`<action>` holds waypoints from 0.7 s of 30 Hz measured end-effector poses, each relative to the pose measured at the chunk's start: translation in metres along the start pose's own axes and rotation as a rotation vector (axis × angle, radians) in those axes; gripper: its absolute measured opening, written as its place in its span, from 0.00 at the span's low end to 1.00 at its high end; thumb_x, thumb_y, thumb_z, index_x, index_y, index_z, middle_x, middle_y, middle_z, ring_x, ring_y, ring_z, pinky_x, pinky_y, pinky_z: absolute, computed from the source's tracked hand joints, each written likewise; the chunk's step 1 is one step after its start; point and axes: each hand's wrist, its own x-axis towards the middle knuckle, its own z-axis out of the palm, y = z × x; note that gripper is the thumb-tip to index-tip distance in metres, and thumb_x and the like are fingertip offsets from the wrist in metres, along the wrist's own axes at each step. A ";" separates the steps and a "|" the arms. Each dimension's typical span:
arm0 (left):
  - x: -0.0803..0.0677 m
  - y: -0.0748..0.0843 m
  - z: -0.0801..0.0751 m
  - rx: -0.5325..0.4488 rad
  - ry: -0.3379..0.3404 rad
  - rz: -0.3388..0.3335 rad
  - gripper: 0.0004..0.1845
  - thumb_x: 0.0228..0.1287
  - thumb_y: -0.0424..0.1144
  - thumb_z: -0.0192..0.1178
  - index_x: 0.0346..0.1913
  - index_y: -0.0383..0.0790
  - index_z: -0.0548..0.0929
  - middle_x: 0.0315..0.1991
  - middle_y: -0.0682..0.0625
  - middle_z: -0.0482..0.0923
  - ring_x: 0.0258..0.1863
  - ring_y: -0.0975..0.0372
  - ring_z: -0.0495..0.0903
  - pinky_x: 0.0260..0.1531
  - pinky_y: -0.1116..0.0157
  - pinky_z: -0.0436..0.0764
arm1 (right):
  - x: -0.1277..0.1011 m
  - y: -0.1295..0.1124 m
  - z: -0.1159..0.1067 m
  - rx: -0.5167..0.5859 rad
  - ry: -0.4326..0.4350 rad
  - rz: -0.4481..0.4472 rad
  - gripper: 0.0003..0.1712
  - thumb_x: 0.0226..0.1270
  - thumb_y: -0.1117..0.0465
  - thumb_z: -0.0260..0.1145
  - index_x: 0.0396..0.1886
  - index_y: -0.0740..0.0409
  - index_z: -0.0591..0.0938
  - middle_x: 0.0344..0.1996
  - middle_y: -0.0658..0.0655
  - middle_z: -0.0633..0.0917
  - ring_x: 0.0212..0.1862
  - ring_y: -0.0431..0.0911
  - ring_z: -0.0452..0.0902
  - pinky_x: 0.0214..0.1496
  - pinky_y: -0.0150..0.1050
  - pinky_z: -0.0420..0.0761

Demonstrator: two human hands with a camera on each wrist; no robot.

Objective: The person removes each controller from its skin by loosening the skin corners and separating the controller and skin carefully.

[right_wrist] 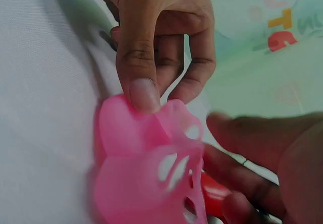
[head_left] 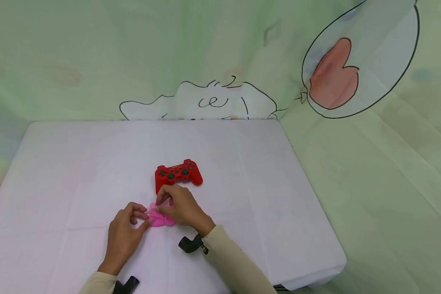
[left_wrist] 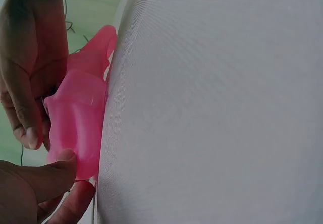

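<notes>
A soft pink silicone cover (head_left: 159, 218) with cut-out holes lies on the white tablecloth (head_left: 77, 171), held between both hands. My left hand (head_left: 144, 219) pinches its left end, thumb on top, as seen close up on the cover (left_wrist: 81, 113) in the left wrist view. My right hand (head_left: 165, 203) grips the cover's far right side with curled fingers. In the right wrist view the left thumb (right_wrist: 145, 90) presses on the cover (right_wrist: 144, 178). A red game controller (head_left: 178, 173) lies just beyond the hands, untouched.
The table's right edge (head_left: 308, 183) drops off to a pale green cartoon-printed sheet (head_left: 371, 171) that also hangs behind. Black wrist camera mounts (head_left: 189, 243) sit on both beige sleeves.
</notes>
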 end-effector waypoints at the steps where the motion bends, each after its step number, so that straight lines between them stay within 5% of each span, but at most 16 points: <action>1: -0.001 -0.001 0.001 0.008 0.003 0.001 0.20 0.56 0.31 0.80 0.48 0.45 0.84 0.34 0.55 0.90 0.36 0.62 0.73 0.35 0.67 0.69 | 0.001 0.000 0.002 -0.011 0.003 0.010 0.11 0.67 0.57 0.79 0.43 0.47 0.85 0.40 0.46 0.89 0.36 0.37 0.75 0.40 0.26 0.72; 6: -0.003 -0.002 0.001 0.020 0.011 0.012 0.18 0.56 0.32 0.81 0.45 0.46 0.84 0.32 0.57 0.89 0.35 0.63 0.72 0.36 0.65 0.69 | 0.003 0.003 0.010 -0.003 0.027 0.008 0.10 0.68 0.59 0.78 0.41 0.48 0.84 0.37 0.46 0.90 0.36 0.34 0.77 0.41 0.26 0.73; 14: -0.012 -0.004 -0.004 0.029 0.012 0.005 0.17 0.53 0.32 0.82 0.41 0.47 0.84 0.27 0.61 0.85 0.33 0.65 0.73 0.36 0.66 0.71 | 0.007 0.012 0.011 0.156 0.139 0.028 0.08 0.69 0.60 0.77 0.39 0.48 0.83 0.32 0.44 0.88 0.34 0.30 0.80 0.39 0.27 0.81; 21: -0.024 -0.006 -0.008 0.015 -0.031 -0.049 0.17 0.54 0.34 0.82 0.41 0.49 0.84 0.27 0.63 0.85 0.34 0.66 0.72 0.37 0.68 0.71 | 0.009 0.011 0.011 0.155 0.117 0.029 0.08 0.68 0.59 0.78 0.41 0.49 0.85 0.36 0.45 0.89 0.37 0.31 0.80 0.41 0.27 0.80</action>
